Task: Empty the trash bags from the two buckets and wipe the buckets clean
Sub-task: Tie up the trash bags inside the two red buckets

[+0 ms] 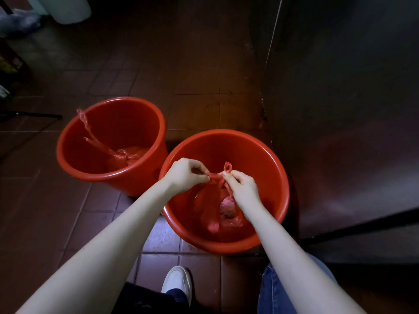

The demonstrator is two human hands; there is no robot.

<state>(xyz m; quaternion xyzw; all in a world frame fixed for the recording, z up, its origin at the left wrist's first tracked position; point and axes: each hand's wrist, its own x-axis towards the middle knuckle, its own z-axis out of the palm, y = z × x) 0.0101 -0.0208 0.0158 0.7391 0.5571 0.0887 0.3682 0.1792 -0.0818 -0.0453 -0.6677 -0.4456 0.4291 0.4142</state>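
While both bags sit unlifted, tying near bag point(223, 207) shut

Left hand point(184, 175), right hand point(241, 189) pinching handles; far bag point(127, 155) knotted, buckets unwiped

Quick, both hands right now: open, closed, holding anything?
Left hand: closed, fingers pinching one handle of the red trash bag over the near bucket.
Right hand: closed, pinching the bag's other handle.

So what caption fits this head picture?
Both hands pinch the red plastic trash bag inside the nearer round red plastic bucket.
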